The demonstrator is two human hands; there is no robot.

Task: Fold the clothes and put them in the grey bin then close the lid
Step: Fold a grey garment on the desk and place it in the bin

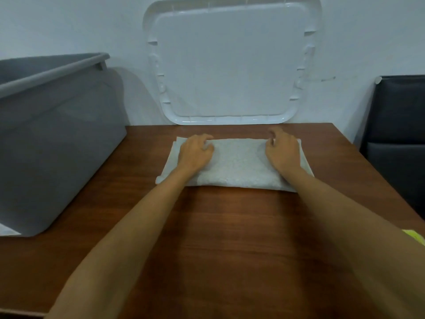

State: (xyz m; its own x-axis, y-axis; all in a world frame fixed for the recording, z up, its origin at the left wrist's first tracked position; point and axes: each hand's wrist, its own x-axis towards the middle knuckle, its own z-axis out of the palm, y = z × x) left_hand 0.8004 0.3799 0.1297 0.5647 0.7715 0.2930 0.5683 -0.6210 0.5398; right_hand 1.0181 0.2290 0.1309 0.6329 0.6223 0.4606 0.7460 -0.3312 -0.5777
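While both of your forearms reach forward across the table, your left hand [195, 153] rests on the far left part of a folded white cloth [239, 164]. Its fingers are curled down and bunch the fabric near the far edge. Your right hand [284, 150] sits on the far right part, with thumb and curled fingers pinching the cloth's far edge.

You are working on a dark brown wooden table [230, 238] pushed against a pale wall [57, 24]. A white lid [230, 65] leans upright against that wall, just behind the cloth. The grey bin [57, 134] stands open on the table's left side, and a black chair [400, 134] is at the right. A bit of yellow-green sleeve [415, 236] shows at the right edge.

The cloth lies flat as a wide rectangle beneath both hands, well apart from the bin.
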